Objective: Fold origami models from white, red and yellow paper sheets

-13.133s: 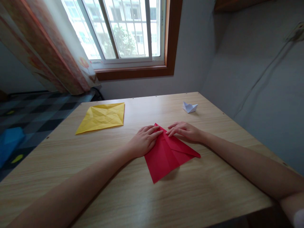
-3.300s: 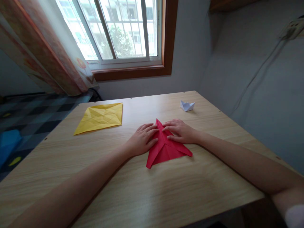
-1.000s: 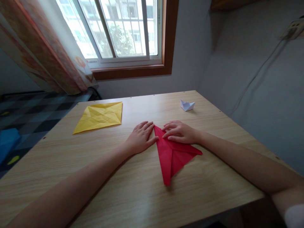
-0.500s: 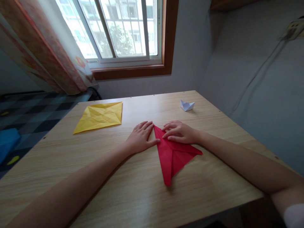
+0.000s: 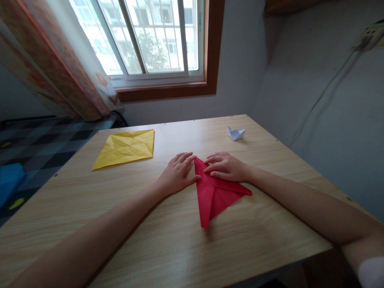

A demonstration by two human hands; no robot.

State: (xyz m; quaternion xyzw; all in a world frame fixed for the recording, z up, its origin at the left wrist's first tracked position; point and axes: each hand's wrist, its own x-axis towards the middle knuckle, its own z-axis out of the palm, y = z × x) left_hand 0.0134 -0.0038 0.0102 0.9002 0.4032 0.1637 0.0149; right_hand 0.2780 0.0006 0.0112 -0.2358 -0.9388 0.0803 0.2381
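Note:
A folded red paper (image 5: pixel 213 195), shaped like a narrow kite with a flap out to the right, lies flat on the wooden table (image 5: pixel 168 240). My left hand (image 5: pixel 177 173) rests flat on the table, its thumb touching the paper's left edge near the upper tip. My right hand (image 5: pixel 226 166) presses its fingers down on the upper tip of the red paper. Neither hand lifts the paper.
A creased yellow square sheet (image 5: pixel 126 148) lies at the back left of the table. A small white paper boat (image 5: pixel 235 133) sits at the back right. Walls close the far and right sides; a window and curtain (image 5: pixel 60 68) are behind.
Since 3.3 s ago the red paper has been refolded into a longer pointed shape. In the last half second it turned slightly, its lower tip swinging left.

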